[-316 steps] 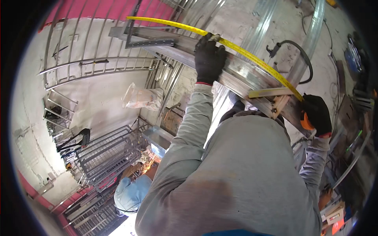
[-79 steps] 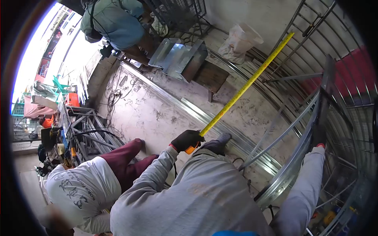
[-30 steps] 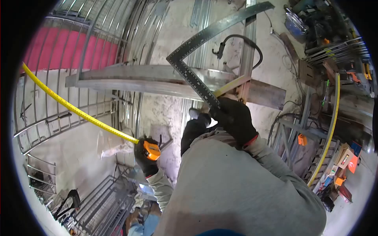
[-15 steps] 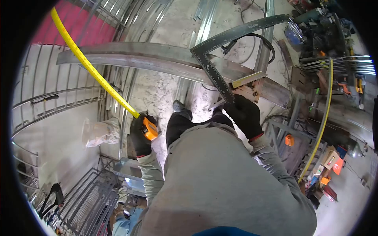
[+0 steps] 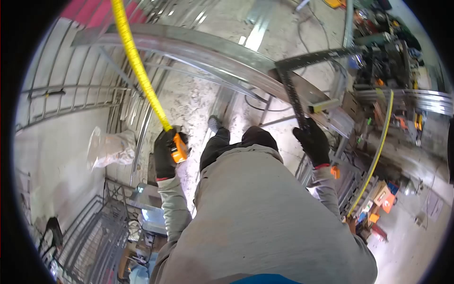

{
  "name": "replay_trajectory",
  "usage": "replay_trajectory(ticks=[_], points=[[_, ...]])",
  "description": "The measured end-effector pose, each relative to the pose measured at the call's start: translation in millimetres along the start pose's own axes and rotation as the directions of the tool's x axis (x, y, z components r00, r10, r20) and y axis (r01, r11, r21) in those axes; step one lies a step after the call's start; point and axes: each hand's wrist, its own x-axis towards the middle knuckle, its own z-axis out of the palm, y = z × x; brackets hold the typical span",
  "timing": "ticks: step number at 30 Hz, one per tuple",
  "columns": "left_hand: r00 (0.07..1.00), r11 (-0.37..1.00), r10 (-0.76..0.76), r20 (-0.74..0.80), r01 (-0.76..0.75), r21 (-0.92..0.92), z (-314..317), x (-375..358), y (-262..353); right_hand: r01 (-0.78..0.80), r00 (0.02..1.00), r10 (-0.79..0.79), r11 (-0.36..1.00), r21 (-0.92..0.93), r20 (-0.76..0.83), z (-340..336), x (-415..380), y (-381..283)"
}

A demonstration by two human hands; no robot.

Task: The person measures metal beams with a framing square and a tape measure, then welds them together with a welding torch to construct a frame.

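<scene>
My left hand (image 5: pixel 164 155), in a black glove, grips the orange case of a tape measure (image 5: pixel 180 150). Its yellow blade (image 5: pixel 137 61) runs out far up and to the left, crossing in front of a long steel beam (image 5: pixel 198 49). On the other side, my gloved right hand (image 5: pixel 314 145) is closed round the lower end of a black framing square (image 5: pixel 292 92). The square's corner overlaps the beam in this view, and its other arm points right. A short metal piece (image 5: pixel 325 105) lies on the beam near its right end.
Metal railings (image 5: pixel 71 104) stand at the left, with a plastic-wrapped bundle (image 5: pixel 113 146) below. Steel tubes (image 5: pixel 421 102) and assorted tools (image 5: pixel 383 52) lie at the right. Another yellow tape strip (image 5: pixel 378 151) stretches down past boxes (image 5: pixel 380 194). A cable trails over the floor.
The view has shifted and turned. My right hand and the square appear farther right and slightly lower. The tape blade now rises more steeply. Both hands keep their holds.
</scene>
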Motion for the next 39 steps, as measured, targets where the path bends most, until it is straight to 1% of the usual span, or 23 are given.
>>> replay_trajectory(ticks=[3, 6, 7, 9, 11, 13, 15, 17, 19, 21, 22, 23, 24, 25, 26, 27, 30, 33, 34, 35, 37, 38, 39], points=[[0.999, 0.999, 0.033, -0.030, -0.032, 0.023, 11, -10, 13, 0.281, 0.836, -0.415, 0.886, -0.369, -0.360, 0, -2, -21], [0.929, 0.845, 0.318, 0.188, -0.368, 0.387, 9, -9, 11, 0.426, 0.779, -0.450, 0.891, -0.158, -0.437, 2, 4, -49], [0.870, 0.722, 0.413, 0.268, -0.493, 0.485, 17, -8, 12, 0.451, 0.840, -0.393, 0.889, 0.078, -0.373, 6, 0, -85], [0.556, 0.163, 0.604, 0.571, -0.787, 0.594, 34, 0, 16, 0.313, 0.910, -0.414, 0.696, 0.646, 0.004, 22, 17, -130], [0.365, -0.082, 0.688, 0.627, -0.820, 0.567, 58, 3, 8, 0.098, 0.841, -0.434, 0.709, 0.698, 0.322, 48, 20, -184], [0.416, -0.160, 0.655, 0.630, -0.739, 0.655, 83, -23, 26, 0.153, 0.739, -0.510, 0.764, 0.627, 0.441, 82, 36, -205], [0.346, -0.267, 0.669, 0.658, -0.715, 0.647, 77, -15, 13, 0.236, 0.757, -0.566, 0.704, 0.670, 0.327, 119, 55, -197], [0.563, -0.074, 0.583, 0.586, -0.682, 0.728, 62, -30, 23, 0.371, 0.668, -0.643, 0.724, 0.582, 0.375, 128, 62, -208], [0.612, 0.014, 0.511, 0.603, -0.708, 0.707, 31, -44, 16, 0.158, 0.719, -0.544, 0.734, 0.660, 0.433, 120, 66, -235], [0.870, 0.602, 0.372, 0.325, -0.492, 0.628, -10, -72, -6, 0.114, 0.784, -0.424, 0.816, 0.566, 0.453, 97, 92, -266], [0.894, 0.451, 0.175, 0.413, -0.446, 0.773, -40, -84, -9, 0.113, 0.788, -0.429, 0.806, 0.581, 0.442, 86, 120, -273], [0.932, 0.628, 0.181, 0.314, -0.355, 0.692, -71, -108, -37, 0.111, 0.790, -0.435, 0.795, 0.597, 0.432, 74, 154, -279], [0.852, 0.505, 0.416, 0.318, -0.507, 0.699, -106, -132, -72, 0.052, 0.800, -0.437, 0.732, 0.679, 0.411, 64, 196, -284], [0.997, 0.784, 0.045, 0.055, -0.069, 0.616, -114, -168, -62, -0.008, 0.812, -0.435, 0.657, 0.754, 0.388, 56, 239, -291], [0.976, 0.800, -0.200, -0.085, 0.212, 0.561, -118, -199, -53, 0.020, 0.823, -0.444, 0.646, 0.763, 0.354, 42, 281, -302], [0.982, 0.632, -0.110, 0.155, -0.051, 0.774, -153, -220, -81, 0.058, 0.848, -0.441, 0.629, 0.775, 0.294, 20, 322, -312], [0.923, 0.814, -0.373, -0.095, 0.375, 0.444, -153, -244, -53, -0.025, 0.949, -0.257, 0.522, 0.852, 0.185, -15, 438, -327], [0.845, 0.852, -0.482, -0.233, 0.514, 0.101, -125, -247, -45, 0.009, 0.862, -0.476, 0.359, 0.933, 0.175, 1, 449, -346], [0.966, 0.848, -0.242, -0.097, 0.259, 0.462, -120, -221, -41, -0.042, 0.836, -0.512, 0.301, 0.953, 0.199, 16, 420, -359], [0.997, 0.544, 0.050, 0.064, -0.081, 0.835, -115, -195, -37, -0.047, 0.826, -0.512, 0.356, 0.933, 0.237, 43, 404, -358], [0.808, -0.291, 0.406, 0.427, -0.329, 0.898, -69, -137, 2, -0.079, 0.795, -0.512, 0.444, 0.893, 0.324, 83, 324, -355], [0.786, -0.246, 0.466, 0.407, -0.326, 0.913, -34, -112, 30, -0.238, 0.695, -0.501, 0.517, 0.823, 0.515, 119, 314, -345], [0.762, -0.202, 0.522, 0.384, -0.327, 0.923, -6, -89, 54, -0.155, 0.713, -0.504, 0.564, 0.811, 0.487, 120, 264, -349]])
